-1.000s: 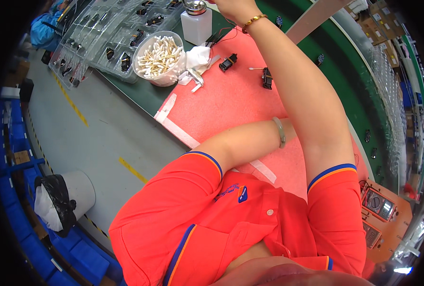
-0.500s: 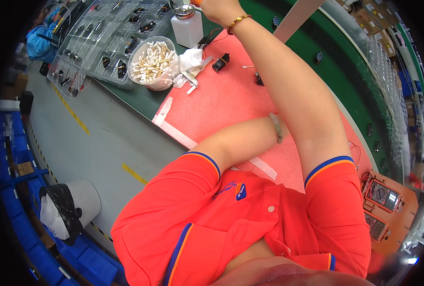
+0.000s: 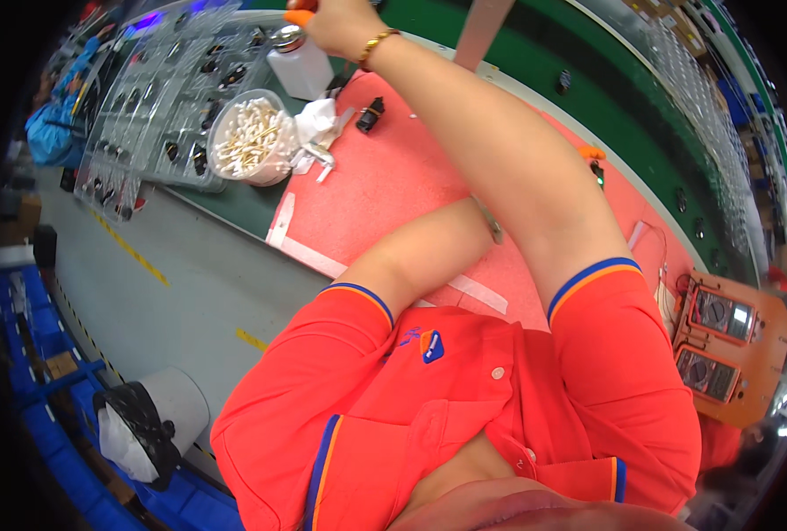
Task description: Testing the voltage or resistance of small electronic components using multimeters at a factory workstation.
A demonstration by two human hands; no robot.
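My arms cross, right over left. At the top edge, my right hand has its fingers close together, an orange cot on one fingertip. It is by the metal top of a white dispenser bottle; what it holds is cut off. The right forearm covers most of my left hand. Beyond the forearm, an orange-covered fingertip of my left hand shows against a small dark component. A black part with a yellowish band lies on the pink mat. Left of it are white tissue and a tub of cotton swabs.
Clear compartment trays with dark parts stand at the far left. A green belt carrying small components runs along the right. Two multimeters sit on an orange board. A bin with a black bag stands on the floor.
The view has shifted, and my right hand is closer to the bottle. An orange fingertip and component now show right of my forearm; the swab and part left of it are out of sight.
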